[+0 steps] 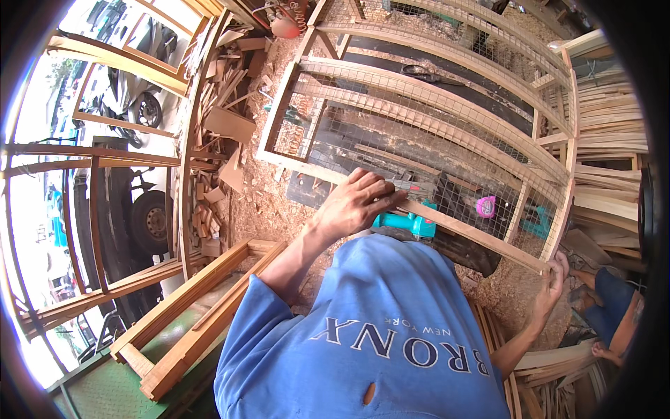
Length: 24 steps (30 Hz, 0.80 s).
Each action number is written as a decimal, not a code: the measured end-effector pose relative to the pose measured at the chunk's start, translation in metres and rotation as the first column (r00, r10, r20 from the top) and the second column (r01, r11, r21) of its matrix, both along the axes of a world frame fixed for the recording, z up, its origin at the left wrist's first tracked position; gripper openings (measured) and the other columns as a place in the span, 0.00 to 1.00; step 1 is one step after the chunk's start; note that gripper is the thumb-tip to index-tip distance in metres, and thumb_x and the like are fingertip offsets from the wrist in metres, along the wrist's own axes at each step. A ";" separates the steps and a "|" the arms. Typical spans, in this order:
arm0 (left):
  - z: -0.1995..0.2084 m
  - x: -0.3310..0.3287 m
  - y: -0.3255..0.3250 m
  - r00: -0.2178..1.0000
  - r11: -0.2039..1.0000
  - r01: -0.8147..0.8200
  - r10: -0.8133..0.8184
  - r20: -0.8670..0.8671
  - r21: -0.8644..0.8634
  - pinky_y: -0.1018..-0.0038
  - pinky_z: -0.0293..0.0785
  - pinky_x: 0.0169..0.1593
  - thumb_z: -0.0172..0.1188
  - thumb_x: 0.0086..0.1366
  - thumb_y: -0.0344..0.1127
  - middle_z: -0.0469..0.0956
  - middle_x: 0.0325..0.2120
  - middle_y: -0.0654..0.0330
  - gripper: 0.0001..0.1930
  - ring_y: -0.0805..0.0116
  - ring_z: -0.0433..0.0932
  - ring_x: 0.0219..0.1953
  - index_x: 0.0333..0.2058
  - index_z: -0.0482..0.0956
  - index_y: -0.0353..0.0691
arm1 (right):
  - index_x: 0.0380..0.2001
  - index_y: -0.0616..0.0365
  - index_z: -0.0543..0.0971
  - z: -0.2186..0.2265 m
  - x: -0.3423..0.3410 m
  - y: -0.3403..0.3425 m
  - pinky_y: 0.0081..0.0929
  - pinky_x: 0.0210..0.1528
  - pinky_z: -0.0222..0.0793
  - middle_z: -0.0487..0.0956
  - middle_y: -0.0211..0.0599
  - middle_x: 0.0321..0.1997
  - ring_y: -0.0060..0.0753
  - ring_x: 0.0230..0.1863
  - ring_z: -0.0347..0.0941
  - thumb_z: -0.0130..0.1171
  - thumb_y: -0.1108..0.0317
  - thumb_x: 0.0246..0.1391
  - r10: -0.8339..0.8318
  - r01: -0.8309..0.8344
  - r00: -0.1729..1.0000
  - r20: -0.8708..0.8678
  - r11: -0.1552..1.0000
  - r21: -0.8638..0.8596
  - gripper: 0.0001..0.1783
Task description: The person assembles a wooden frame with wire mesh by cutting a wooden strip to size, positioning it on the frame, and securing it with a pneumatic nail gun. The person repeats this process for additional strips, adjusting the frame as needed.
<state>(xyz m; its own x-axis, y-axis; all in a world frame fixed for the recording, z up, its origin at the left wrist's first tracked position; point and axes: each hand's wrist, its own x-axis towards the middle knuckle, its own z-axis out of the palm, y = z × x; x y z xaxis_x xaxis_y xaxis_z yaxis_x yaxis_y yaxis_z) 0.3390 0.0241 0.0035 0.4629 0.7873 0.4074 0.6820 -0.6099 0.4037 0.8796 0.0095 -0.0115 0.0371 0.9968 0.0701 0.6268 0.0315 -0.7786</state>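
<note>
A large wooden frame (481, 241) covered in wire mesh stretches out in front of me, its near rail running across my body. My left hand (356, 202) lies over that rail left of its middle, fingers curled around the wood. At the frame's near right corner, my right hand (553, 276) grips the end of the rail, its fingers partly hidden by the wood. A teal tool (412, 223) sits between my body and the rail, partly covered by the frame and my shirt. Through the mesh shows a round pink object (485, 205).
Wooden frame pieces (195, 325) lean at my lower left, with offcuts (227, 126) heaped farther up. Stacked wood strips (600, 119) line the right side. Another person's bare limbs and dark blue clothing (611, 307) appear at the right edge. Sawdust covers the floor (279, 199).
</note>
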 end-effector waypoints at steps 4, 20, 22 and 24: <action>0.005 -0.001 0.000 0.998 0.995 -0.063 0.064 0.002 -0.077 0.68 0.73 0.45 0.67 0.52 0.31 0.80 0.39 0.63 0.22 0.64 0.78 0.41 0.49 0.85 0.43 | 0.43 0.60 0.78 -0.002 0.002 0.002 0.40 0.69 0.59 0.69 0.40 0.64 0.42 0.68 0.63 0.60 0.67 0.65 0.041 -0.043 0.998 0.049 0.998 0.037 0.08; -0.043 0.028 0.008 0.997 0.997 -0.076 0.076 -0.018 0.016 0.64 0.73 0.46 0.63 0.48 0.25 0.79 0.38 0.62 0.23 0.62 0.79 0.41 0.47 0.85 0.45 | 0.43 0.61 0.81 -0.027 0.009 0.011 0.36 0.62 0.72 0.68 0.40 0.64 0.37 0.65 0.67 0.65 0.72 0.59 -0.052 0.051 0.999 -0.013 0.998 -0.044 0.09; -0.047 0.032 0.010 0.996 0.993 -0.082 0.083 -0.012 0.082 0.64 0.73 0.45 0.64 0.50 0.25 0.79 0.39 0.64 0.22 0.64 0.79 0.40 0.46 0.85 0.47 | 0.43 0.60 0.81 -0.026 0.009 0.014 0.35 0.62 0.72 0.67 0.40 0.65 0.37 0.65 0.67 0.65 0.72 0.60 -0.044 0.043 0.999 -0.030 0.998 -0.053 0.09; -0.050 0.033 0.012 0.997 0.992 -0.079 0.081 -0.016 0.097 0.64 0.73 0.45 0.65 0.50 0.25 0.79 0.39 0.65 0.22 0.65 0.79 0.40 0.47 0.85 0.47 | 0.44 0.60 0.80 -0.025 0.009 0.016 0.33 0.61 0.74 0.66 0.39 0.65 0.37 0.63 0.69 0.64 0.73 0.60 -0.005 0.004 1.000 -0.028 0.999 -0.032 0.09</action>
